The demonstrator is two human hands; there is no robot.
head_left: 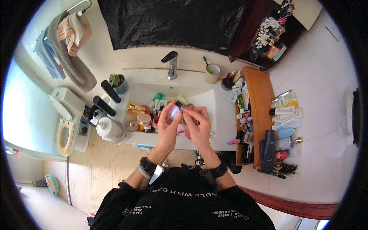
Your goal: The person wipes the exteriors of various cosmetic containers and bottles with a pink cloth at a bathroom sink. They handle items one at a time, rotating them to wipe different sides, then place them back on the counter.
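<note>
Over the sink basin my two hands are held close together. Closed around a small pale lilac item (174, 111) is my left hand (167, 128); its exact kind is too small to tell. My right hand (198, 125) meets it from the right, its thumb and fingers pinched together at the item's edge. Whatever lies between those right fingertips is hidden. Beneath and around the hands, the white sink (214, 96) holds a pile of cosmetics. Left of my left hand are a round pink compact (143, 119) and a gold bottle (135, 109).
A wooden organizer (260, 99) full of tubes stands right of the sink, with several tubes and a dark bottle (267, 147) along its right side. The faucet (172, 67) and a cup (212, 74) are behind. A white pump bottle (107, 128) and potted succulent (118, 82) stand left.
</note>
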